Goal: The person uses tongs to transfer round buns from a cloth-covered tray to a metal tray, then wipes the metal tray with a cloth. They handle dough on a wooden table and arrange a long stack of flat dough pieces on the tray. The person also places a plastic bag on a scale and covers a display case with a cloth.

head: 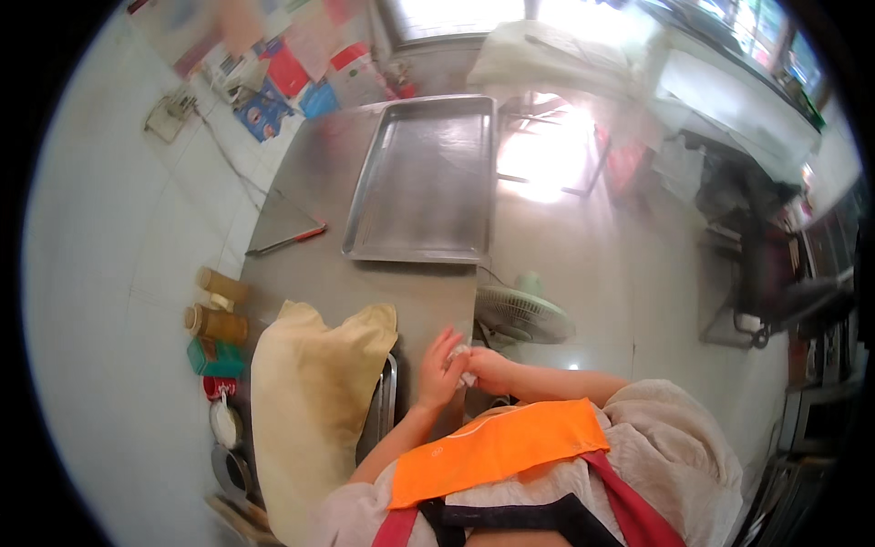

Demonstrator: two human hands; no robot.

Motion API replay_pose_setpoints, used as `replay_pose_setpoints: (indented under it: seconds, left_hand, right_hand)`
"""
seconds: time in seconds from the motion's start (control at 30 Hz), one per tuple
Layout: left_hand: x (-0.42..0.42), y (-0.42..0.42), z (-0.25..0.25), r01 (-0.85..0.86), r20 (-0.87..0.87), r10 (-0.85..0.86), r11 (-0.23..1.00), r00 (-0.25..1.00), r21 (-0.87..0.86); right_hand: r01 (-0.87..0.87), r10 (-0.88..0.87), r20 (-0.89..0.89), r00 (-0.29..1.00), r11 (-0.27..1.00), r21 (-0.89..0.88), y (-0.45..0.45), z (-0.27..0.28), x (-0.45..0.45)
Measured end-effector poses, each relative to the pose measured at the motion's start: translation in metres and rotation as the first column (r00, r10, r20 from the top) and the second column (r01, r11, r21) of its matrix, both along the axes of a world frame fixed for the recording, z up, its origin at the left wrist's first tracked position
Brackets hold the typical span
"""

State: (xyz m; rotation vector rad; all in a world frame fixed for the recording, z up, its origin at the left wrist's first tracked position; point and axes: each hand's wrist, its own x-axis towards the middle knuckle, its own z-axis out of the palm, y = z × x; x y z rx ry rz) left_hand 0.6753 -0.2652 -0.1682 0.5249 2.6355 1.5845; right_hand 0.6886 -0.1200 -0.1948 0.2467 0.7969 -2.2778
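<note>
My left hand point(439, 372) and my right hand point(484, 366) meet in front of my body, near the right edge of the metal table point(424, 297). Between them is a crumpled white tissue or cloth point(466, 375), gripped by my right hand. The left fingers point away from me, spread a little, with the palm against the white piece. Farther off on the table lies a large, shallow metal tray point(431, 181). To the left, a cream cloth point(307, 403) covers part of another metal tray point(387, 393).
A red-handled tool point(307, 234) lies left of the large tray. Jars point(219, 325), a green box point(215, 357) and a red cup point(219, 388) line the table's left edge. An electric fan point(523, 314) stands beside the table's right edge. A chair point(759, 273) is at right.
</note>
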Motion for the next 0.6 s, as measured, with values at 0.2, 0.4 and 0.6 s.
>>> replay_pose_setpoints:
  seconds: [0.2,0.4,0.6]
  left_hand:
    - [0.043,-0.047,-0.052,0.036,-0.183,-0.068,0.985,0.981,-0.172]
    - [0.002,-0.016,-0.052,-0.207,-0.490,-0.124,0.798,0.863,-0.566]
    - [0.006,-0.023,-0.017,-0.129,-0.276,-0.098,0.705,0.956,-0.697]
  right_hand:
    - [-0.124,0.141,-0.173,0.975,0.987,0.104,-0.016,0.010,0.051]
    - [0.394,0.254,-0.526,0.812,0.425,0.815,0.055,0.008,0.075]
    - [0.331,0.106,-0.351,0.930,0.173,0.928,0.162,-0.036,0.213]
